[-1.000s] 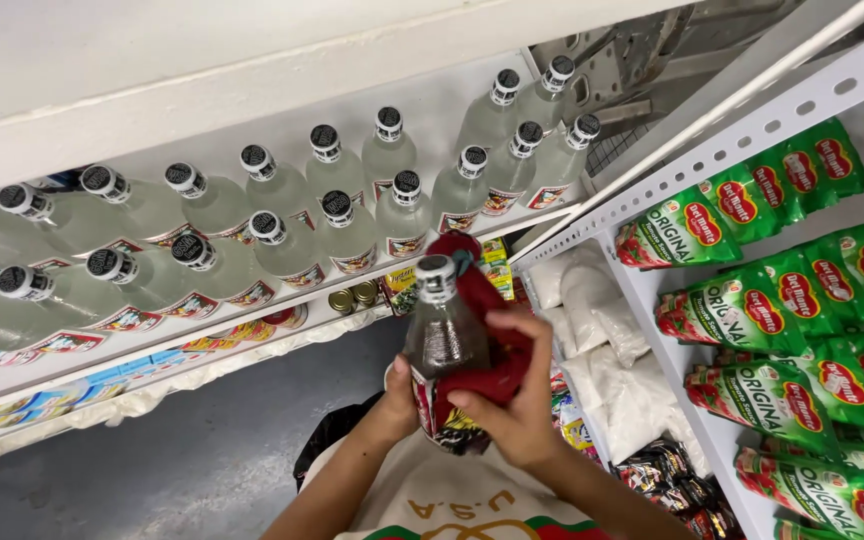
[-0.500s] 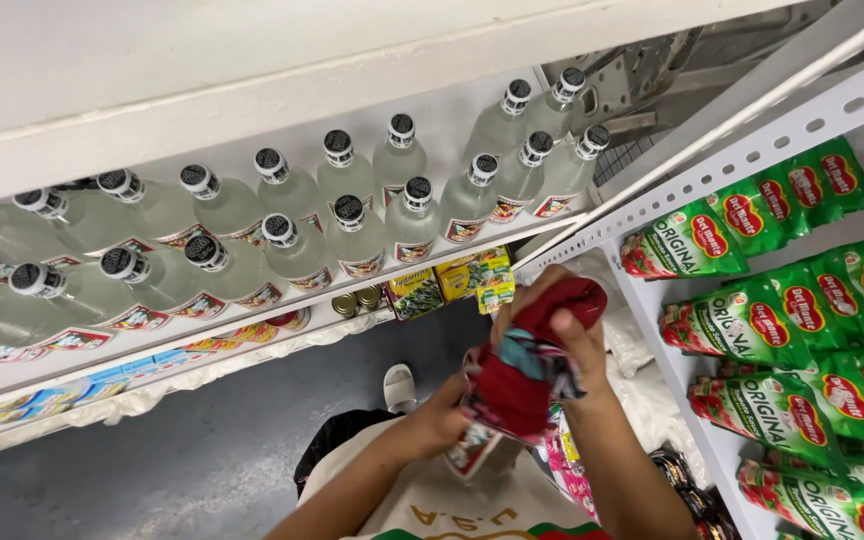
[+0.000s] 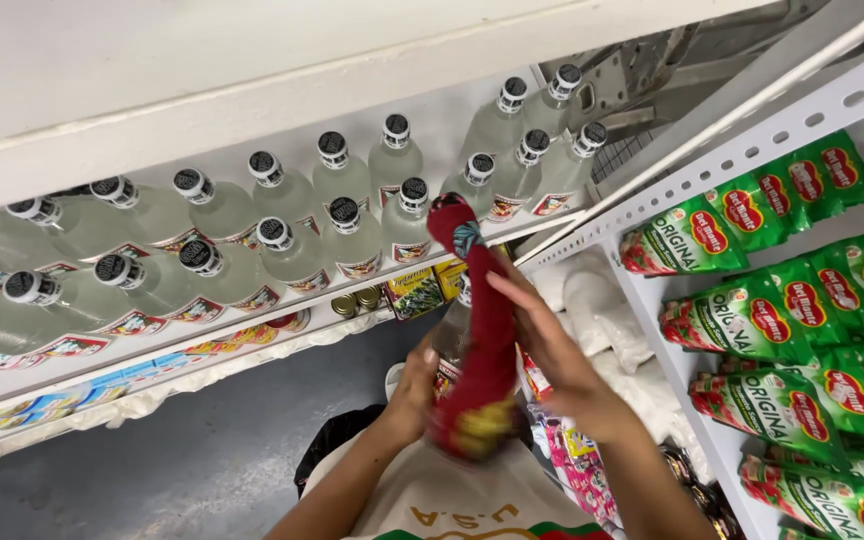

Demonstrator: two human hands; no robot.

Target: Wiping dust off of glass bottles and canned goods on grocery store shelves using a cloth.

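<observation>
I hold a clear glass bottle (image 3: pixel 451 340) upright in front of me, mostly wrapped in a dark red patterned cloth (image 3: pixel 480 330). My left hand (image 3: pixel 414 390) grips the bottle low down, near its label. My right hand (image 3: pixel 552 350) presses the cloth against the bottle's side, fingers stretched along it. The cloth covers the bottle's cap and neck, reaching up to the shelf edge. Just above stand rows of matching clear bottles with black caps (image 3: pixel 342 225) on a white shelf (image 3: pixel 252 335).
To the right, a white perforated rack (image 3: pixel 752 150) holds several green sauce pouches (image 3: pixel 782 310). White cloth-like bags (image 3: pixel 602 310) lie lower down. Small jars and packets (image 3: pixel 392 295) sit under the bottle shelf. Grey floor (image 3: pixel 182 460) lies below left.
The cloth has moved up the bottle: first it was bunched around the body with the cap bare, now it is stretched over the cap. My right hand slid along the side.
</observation>
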